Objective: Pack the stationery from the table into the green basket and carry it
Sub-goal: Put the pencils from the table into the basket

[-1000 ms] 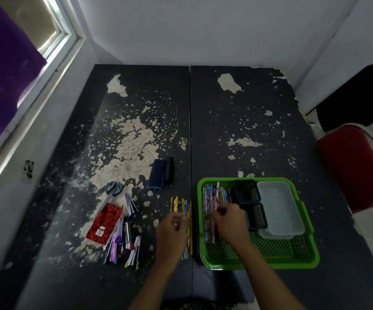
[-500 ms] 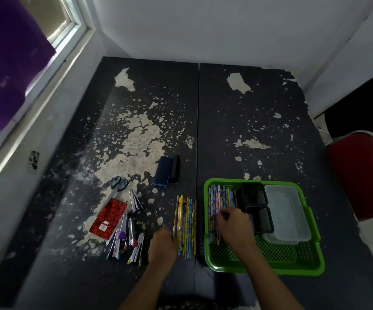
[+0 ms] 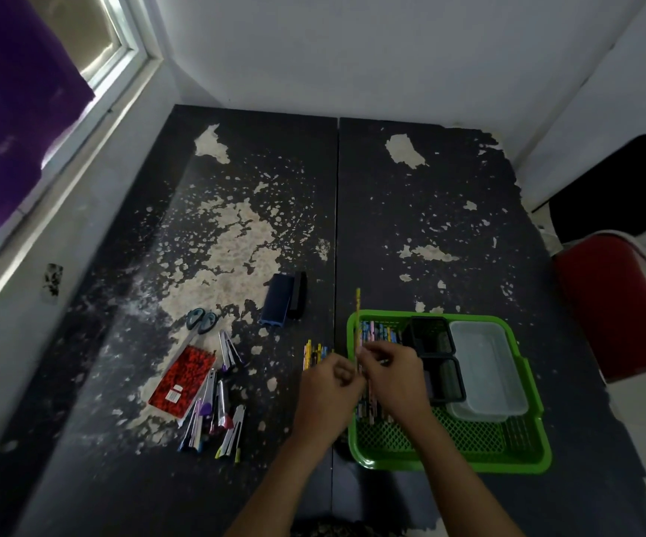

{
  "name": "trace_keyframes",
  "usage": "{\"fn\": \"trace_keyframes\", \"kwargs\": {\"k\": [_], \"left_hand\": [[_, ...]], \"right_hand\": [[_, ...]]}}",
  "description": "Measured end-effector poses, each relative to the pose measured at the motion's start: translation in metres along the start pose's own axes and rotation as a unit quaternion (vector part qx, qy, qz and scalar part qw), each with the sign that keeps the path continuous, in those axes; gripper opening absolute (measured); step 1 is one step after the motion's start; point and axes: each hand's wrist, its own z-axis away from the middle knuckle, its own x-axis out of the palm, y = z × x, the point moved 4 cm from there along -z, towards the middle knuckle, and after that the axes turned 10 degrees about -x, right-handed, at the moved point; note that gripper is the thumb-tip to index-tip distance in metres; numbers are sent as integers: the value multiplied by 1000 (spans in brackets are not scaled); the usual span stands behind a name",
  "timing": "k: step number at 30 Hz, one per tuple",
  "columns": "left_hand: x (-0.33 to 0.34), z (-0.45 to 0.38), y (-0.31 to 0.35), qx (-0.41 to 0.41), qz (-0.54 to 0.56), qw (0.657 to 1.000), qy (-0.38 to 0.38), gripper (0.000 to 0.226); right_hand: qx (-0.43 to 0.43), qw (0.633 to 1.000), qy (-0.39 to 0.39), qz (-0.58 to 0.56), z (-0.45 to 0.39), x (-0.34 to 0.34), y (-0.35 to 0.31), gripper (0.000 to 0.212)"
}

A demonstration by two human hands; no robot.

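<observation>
The green basket (image 3: pixel 449 465) sits at the front right of the dark table. Inside lie a row of patterned pencils (image 3: pixel 375 331), two black trays (image 3: pixel 432 335) and a clear plastic box (image 3: pixel 484 366). My left hand (image 3: pixel 327 393) and my right hand (image 3: pixel 399 377) meet over the basket's left rim. Between their fingertips a yellow pencil (image 3: pixel 358 308) points away from me, and both hands seem to pinch it. More pencils (image 3: pixel 313 352) lie on the table left of the basket, partly hidden by my left hand.
Left of my hands lie a red notebook (image 3: pixel 184 379), a heap of pens (image 3: pixel 213 416), small scissors (image 3: pixel 201 319) and a blue and black block (image 3: pixel 280 300). A red chair (image 3: pixel 616 304) stands at the table's right edge. A wall and window close the left.
My left hand has left the pencils on the table and come up to my right hand at the basket's left rim, bringing a yellow pencil. The right hand rose off the pencils in the basket.
</observation>
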Motion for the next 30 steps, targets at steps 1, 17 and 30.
{"fn": "trace_keyframes", "kwargs": {"k": [1,17,30], "left_hand": [[6,1,1,4,2,1000,-7,19],[-22,-30,-98,-120,-103,986,56,7],[-27,-27,-107,-145,-148,974,94,13]], "right_hand": [[4,1000,7,-5,-1,-1,2,8],[95,915,-122,373,-13,-2,39,15],[66,951,-65,296,6,-13,35,31]]}}
